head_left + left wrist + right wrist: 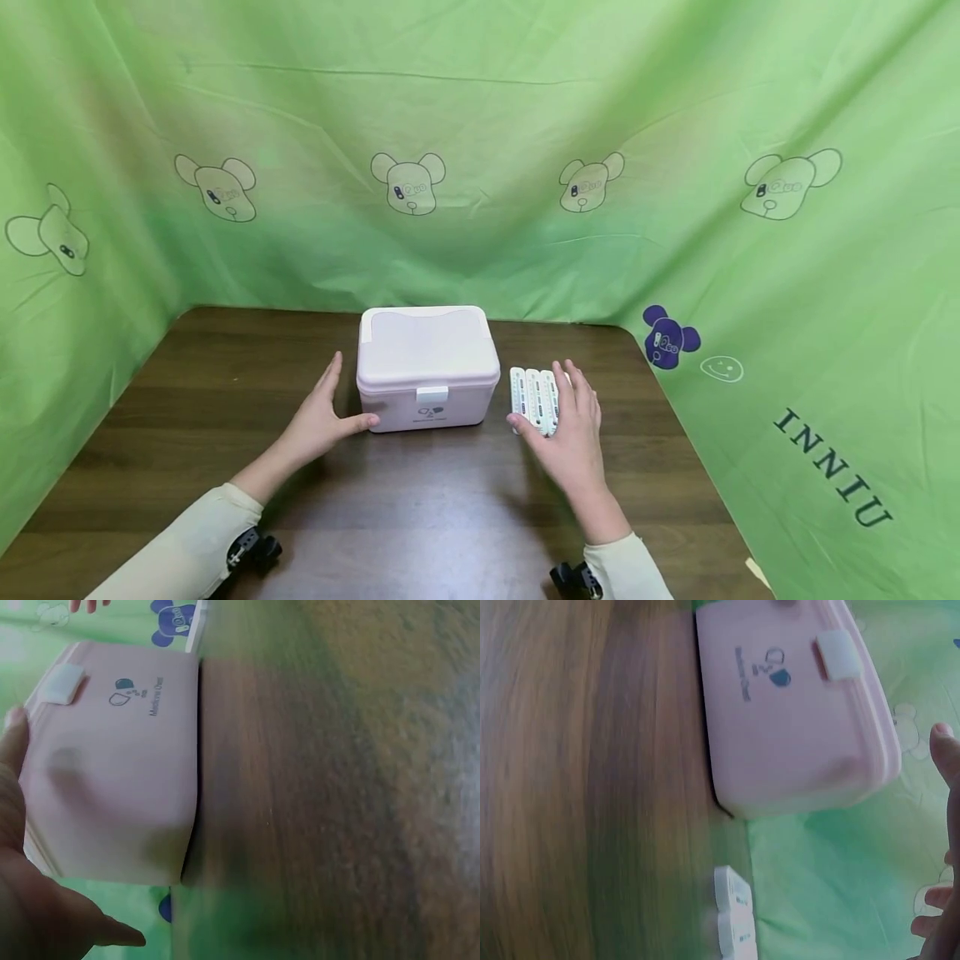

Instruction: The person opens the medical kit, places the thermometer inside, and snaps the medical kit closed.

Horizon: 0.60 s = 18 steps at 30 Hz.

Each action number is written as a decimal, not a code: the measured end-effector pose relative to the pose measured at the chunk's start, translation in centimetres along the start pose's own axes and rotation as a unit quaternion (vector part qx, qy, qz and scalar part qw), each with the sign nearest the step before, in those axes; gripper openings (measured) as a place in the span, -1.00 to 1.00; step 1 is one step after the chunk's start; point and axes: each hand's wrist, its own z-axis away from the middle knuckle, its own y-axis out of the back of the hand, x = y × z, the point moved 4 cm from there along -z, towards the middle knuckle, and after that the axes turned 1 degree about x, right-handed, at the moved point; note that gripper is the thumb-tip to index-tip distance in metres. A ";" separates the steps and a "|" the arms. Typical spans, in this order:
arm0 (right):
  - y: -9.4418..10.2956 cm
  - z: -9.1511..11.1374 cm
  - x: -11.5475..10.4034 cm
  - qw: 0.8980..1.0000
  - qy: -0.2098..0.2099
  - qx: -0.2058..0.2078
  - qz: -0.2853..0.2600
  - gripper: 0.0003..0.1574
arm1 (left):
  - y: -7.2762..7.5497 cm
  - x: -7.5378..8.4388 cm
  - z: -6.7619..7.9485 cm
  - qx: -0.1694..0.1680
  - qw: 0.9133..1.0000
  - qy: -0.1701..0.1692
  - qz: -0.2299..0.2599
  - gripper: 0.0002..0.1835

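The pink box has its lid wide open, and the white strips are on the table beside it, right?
Not quite: the lid isn't open. The head view shows the lid closed on top of the pink box. The rest is right: the white strips are on the table beside it.

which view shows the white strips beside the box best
The head view: it shows the white strips side by side from above, though the right hand hides part. The right wrist view catches only a portion, cut by its bottom edge; the left wrist view has just a pale sliver beyond the box, possibly them.
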 end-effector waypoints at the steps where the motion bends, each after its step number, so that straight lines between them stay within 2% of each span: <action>1: -0.1 0.1 -0.2 1.000 -0.004 0.003 -0.006 0.35 | -0.1 0.1 0.0 -0.002 1.000 0.000 0.000 0.43; 9: -1.2 0.8 -2.1 0.998 -0.027 0.031 -0.051 0.29 | -1.0 0.6 -0.2 0.015 1.000 0.014 0.017 0.41; 18: -2.3 1.3 -4.5 0.995 -0.024 0.056 -0.078 0.24 | -1.5 1.1 -0.5 0.030 0.999 0.022 0.031 0.40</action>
